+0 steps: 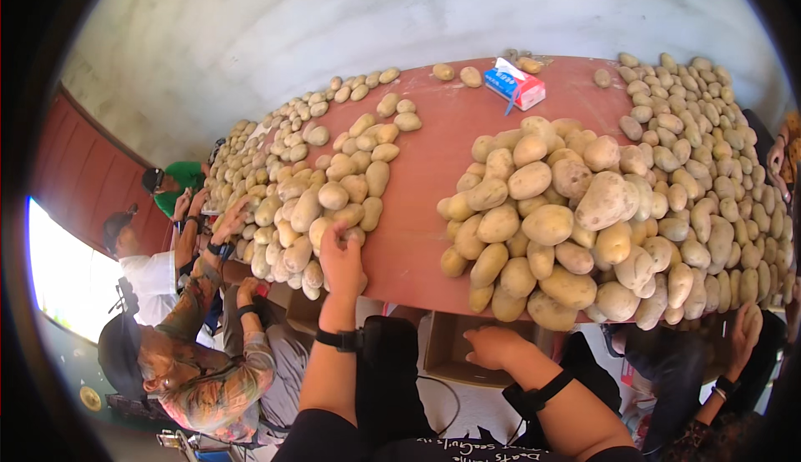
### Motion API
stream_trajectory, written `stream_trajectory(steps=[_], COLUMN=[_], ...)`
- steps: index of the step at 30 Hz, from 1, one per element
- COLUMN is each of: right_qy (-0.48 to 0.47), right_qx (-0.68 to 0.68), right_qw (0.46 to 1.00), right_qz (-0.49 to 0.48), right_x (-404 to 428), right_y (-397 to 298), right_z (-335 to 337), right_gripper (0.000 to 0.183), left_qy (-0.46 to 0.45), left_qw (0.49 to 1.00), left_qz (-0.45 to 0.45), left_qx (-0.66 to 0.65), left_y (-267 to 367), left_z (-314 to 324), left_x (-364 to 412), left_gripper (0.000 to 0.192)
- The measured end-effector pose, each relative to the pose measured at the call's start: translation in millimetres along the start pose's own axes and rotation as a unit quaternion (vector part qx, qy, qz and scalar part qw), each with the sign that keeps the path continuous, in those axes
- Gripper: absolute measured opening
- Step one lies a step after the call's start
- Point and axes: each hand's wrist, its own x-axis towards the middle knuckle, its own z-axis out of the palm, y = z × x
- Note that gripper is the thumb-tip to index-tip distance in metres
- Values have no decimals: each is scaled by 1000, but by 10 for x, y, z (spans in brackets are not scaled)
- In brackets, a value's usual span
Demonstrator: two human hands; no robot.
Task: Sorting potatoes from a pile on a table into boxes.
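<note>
My left hand (341,265) is at the right edge of a left-hand pile of potatoes (306,209), its fingers bent against them. Whether it grips a potato is hidden by the hand itself. Below the table's near edge, my right hand (500,347) hangs over a cardboard box (438,349), fingers apart, with no potato visible in it. A taller heap of potatoes (547,224) rises on the reddish-brown table (413,212), just beyond my right hand.
More potatoes (719,149) cover the table's right side. A tissue box (514,85) stands near the back wall (400,11). Several people sit along the left, the nearest in a patterned shirt (216,387). At right, another person's hand (746,337) holds a potato.
</note>
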Motion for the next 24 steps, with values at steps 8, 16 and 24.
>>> stream_trajectory(steps=[8, 16, 24], right_qy=[-17, -7, -39], right_qx=[-25, -25, -12], right_qw=[1000, 1000, 999], right_qz=[-3, -12, -1], right_x=[89, 119, 124], right_y=[-12, -108, -95], right_z=[126, 134, 116], right_gripper=[45, 43, 52], left_qy=[154, 218, 175], left_qw=[980, 967, 972], left_qz=[4, -12, 67], left_qx=[128, 130, 142], left_y=[-287, -239, -326], left_z=[-73, -36, -277], left_x=[-698, -822, -215], left_gripper=[45, 59, 70])
